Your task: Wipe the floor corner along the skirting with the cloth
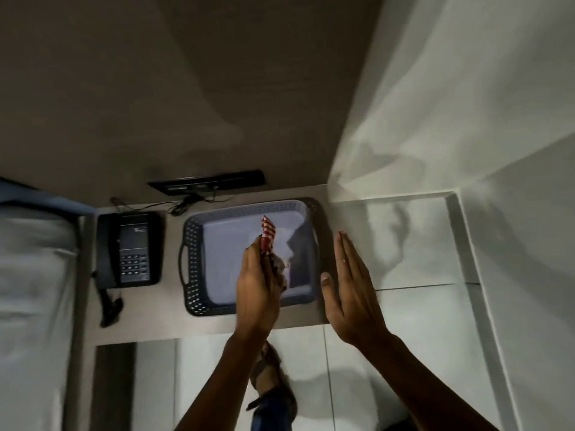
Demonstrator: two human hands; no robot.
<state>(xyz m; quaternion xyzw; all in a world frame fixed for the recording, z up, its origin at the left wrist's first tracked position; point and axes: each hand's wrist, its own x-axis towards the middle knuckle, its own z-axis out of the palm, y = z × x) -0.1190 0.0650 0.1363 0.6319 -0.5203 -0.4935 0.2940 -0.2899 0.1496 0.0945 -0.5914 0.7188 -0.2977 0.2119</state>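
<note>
My left hand (256,286) is shut on a red-and-white striped cloth (269,234), whose bunched end sticks up above my fingers. It hovers over a dark perforated basket (193,269) on the grey side table. My right hand (350,286) is open and flat, fingers together, held edge-on just right of the basket. The white tiled floor (413,244) runs to the right, where it meets the white skirting (460,237) and the wall. The floor corner (451,194) lies beyond my right hand.
A black desk phone (130,250) with its cord sits on the table left of the basket. A black socket panel (207,181) is on the wall behind. A bed with grey bedding (34,275) fills the left side. My sandalled foot (270,377) stands on the tiles below.
</note>
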